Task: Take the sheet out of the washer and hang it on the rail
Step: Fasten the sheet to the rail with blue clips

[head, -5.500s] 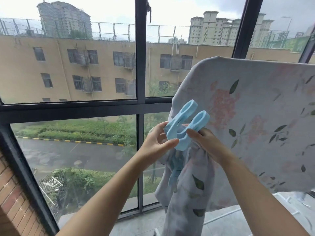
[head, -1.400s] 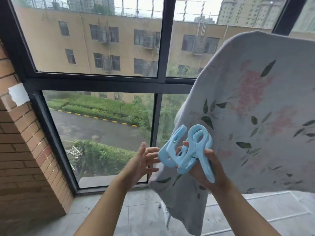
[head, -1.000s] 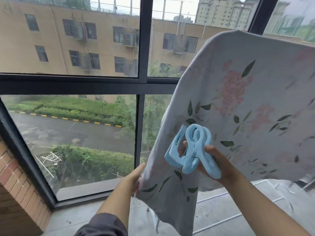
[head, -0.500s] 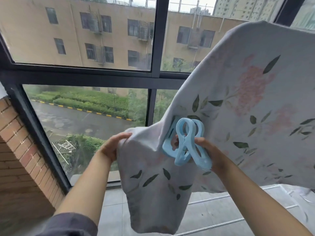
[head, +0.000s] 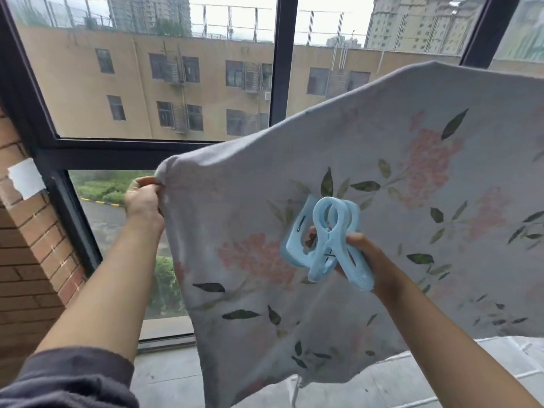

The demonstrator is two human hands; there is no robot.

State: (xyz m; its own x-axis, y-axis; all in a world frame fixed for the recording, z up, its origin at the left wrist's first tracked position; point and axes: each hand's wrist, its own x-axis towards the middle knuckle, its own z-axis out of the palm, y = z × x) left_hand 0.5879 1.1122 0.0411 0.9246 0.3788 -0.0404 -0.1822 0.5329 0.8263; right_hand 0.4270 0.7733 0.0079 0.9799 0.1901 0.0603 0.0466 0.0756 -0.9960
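A pale sheet (head: 382, 178) printed with pink flowers and dark leaves hangs spread across the right and centre, its top edge sloping up to the right. The rail under it is hidden by the cloth. My left hand (head: 144, 198) pinches the sheet's left top corner and holds it out to the left. My right hand (head: 362, 254) is in front of the sheet and grips light blue plastic clothes clips (head: 326, 240), at least two, bunched together.
A dark-framed window (head: 276, 69) fills the wall behind the sheet. A brick wall (head: 26, 254) stands at the left with a white patch on it. Grey floor tiles (head: 170, 375) lie below, and a thin metal leg shows under the sheet's lower edge.
My left hand took hold of the sheet's lower left corner, lifted it and drew it out to the left, spreading the cloth. My right hand kept the blue clips in front of the sheet.
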